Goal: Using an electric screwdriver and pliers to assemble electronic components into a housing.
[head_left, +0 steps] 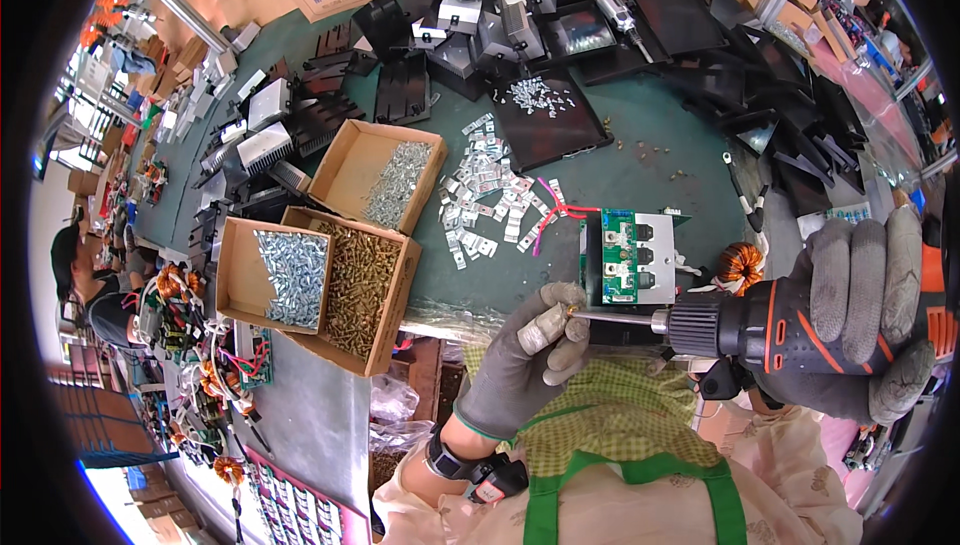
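My right hand (pixel 850 295), in a grey glove, grips a black and orange cordless drill (pixel 715 327) held level and pointing left. Its long bit (pixel 620 317) reaches to my left hand (pixel 530 355), also gloved, whose thumb and forefinger pinch a small brass-coloured screw (pixel 571 312) at the bit's tip. Just beyond the bit stands a green circuit board (pixel 619 245) with black components, against a silver metal plate (pixel 656 245). Red and magenta wires (pixel 560 211) run from its left side. A copper-wound ring coil (pixel 740 266) lies to the right of the board.
Cardboard trays hold silver screws (pixel 291 280), brass screws (pixel 355 285) and more small silver screws (pixel 398 185). Flat metal clips (pixel 485 190) lie scattered beside them. A black panel (pixel 550 135) bears small loose parts. Black housings (pixel 770 95) and a screwdriver tool (pixel 605 0) fill the back.
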`<move>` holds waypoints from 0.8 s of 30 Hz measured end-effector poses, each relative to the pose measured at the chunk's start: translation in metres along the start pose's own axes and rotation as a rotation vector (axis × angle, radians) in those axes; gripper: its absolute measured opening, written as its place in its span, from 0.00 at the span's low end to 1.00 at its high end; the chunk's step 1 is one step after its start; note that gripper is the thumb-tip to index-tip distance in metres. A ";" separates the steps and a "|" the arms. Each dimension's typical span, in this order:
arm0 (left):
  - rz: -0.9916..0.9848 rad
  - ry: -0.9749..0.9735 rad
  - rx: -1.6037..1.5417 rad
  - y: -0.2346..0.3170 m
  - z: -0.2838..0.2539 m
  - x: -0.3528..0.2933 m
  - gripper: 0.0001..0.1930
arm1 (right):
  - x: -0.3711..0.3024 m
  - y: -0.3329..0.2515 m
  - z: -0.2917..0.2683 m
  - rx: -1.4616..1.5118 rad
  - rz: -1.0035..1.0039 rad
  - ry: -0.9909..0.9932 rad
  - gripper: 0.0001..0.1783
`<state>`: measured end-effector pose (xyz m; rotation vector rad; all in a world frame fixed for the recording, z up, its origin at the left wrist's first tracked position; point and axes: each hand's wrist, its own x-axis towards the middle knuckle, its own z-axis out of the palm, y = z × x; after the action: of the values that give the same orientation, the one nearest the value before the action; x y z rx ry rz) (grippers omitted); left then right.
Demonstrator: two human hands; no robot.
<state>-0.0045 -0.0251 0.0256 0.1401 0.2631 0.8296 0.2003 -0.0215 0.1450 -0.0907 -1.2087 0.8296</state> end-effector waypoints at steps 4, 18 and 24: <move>-0.025 -0.023 -0.074 0.000 -0.001 0.000 0.12 | -0.005 0.006 -0.002 -0.035 -0.123 -0.007 0.26; 0.261 0.445 1.696 0.052 -0.025 0.010 0.19 | -0.008 -0.012 -0.022 -0.157 -0.022 0.007 0.18; 0.181 0.541 2.614 0.092 -0.061 0.037 0.13 | -0.021 -0.033 -0.042 -0.289 0.034 0.180 0.23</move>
<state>-0.0632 0.0648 -0.0187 2.3885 1.7349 0.1323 0.2509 -0.0425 0.1282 -0.4137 -1.1519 0.6563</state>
